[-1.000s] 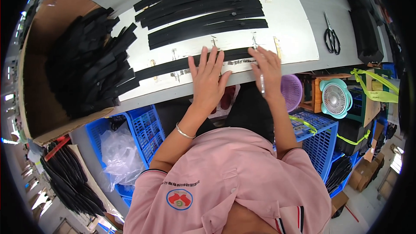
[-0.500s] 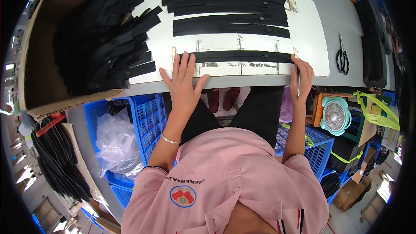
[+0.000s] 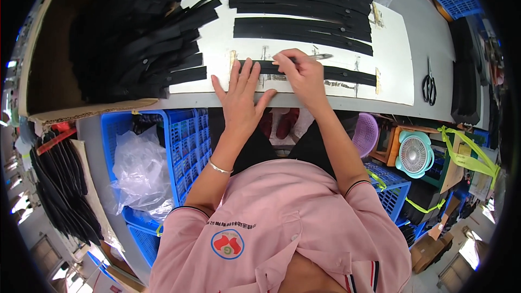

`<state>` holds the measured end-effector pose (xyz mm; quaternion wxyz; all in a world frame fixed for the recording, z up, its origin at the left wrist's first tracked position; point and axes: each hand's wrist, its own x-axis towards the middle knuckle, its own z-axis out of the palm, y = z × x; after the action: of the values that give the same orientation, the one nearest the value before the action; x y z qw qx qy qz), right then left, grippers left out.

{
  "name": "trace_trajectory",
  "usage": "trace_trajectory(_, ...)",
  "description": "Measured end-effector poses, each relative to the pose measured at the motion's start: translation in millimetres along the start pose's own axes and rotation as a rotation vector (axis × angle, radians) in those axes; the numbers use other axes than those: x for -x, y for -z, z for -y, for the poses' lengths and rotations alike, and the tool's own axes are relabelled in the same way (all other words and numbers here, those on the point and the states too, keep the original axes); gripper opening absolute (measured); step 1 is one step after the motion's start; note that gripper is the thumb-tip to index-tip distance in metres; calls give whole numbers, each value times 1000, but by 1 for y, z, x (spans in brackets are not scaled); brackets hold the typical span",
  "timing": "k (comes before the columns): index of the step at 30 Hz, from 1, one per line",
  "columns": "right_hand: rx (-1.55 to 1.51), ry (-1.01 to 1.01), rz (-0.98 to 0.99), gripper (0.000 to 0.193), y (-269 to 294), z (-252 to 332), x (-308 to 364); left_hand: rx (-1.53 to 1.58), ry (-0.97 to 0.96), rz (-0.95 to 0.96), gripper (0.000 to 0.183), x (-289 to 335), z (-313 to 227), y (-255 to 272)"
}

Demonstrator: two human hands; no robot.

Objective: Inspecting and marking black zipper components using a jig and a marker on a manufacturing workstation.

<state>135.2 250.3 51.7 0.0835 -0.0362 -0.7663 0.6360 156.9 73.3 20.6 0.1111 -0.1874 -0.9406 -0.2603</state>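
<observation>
A single black strip (image 3: 350, 76) lies lengthwise across the white board (image 3: 395, 70), over dark marks on its surface. My left hand (image 3: 241, 95) rests flat on the strip's left end, fingers spread. Further right, my right hand (image 3: 305, 78) is over the strip with its fingers bent and a pen (image 3: 321, 56) held in it. The pen's silvery end sticks out to the right, and its other end is hidden by the fingers. Beyond the strip, more black strips (image 3: 301, 30) lie in rows across the board.
At the left, a cardboard box (image 3: 40, 76) holds a heap of black strips (image 3: 130, 49), some reaching onto the board. Black-handled scissors (image 3: 429, 84) lie right of the board, near stacked black pieces (image 3: 465, 81). Blue crates (image 3: 187, 146) and a turquoise fan (image 3: 415, 153) sit below the table edge.
My right hand has moved left from the strip's right end to near its middle, carrying the pen. My left hand still presses the left end. The whole view has shifted slightly.
</observation>
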Motion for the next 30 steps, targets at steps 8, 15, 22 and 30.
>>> trace_trajectory(8, 288, 188, -30, 24, -26, -23, -10, 23, -1, -35, 66, 2, 3, 1)
trace_trajectory(15, 438, 174, -33, 22, -28, -22, -9, 49, 0, -54, 67, 2, 2, 2)
trace_trajectory(22, 348, 195, -11, 22, -24, -27, -8, 16, -11, -49, 67, 3, 3, -1)
trace_trajectory(30, 366, 189, 130, 21, -17, -21, -4, -4, -24, -30, 65, 2, 3, -2)
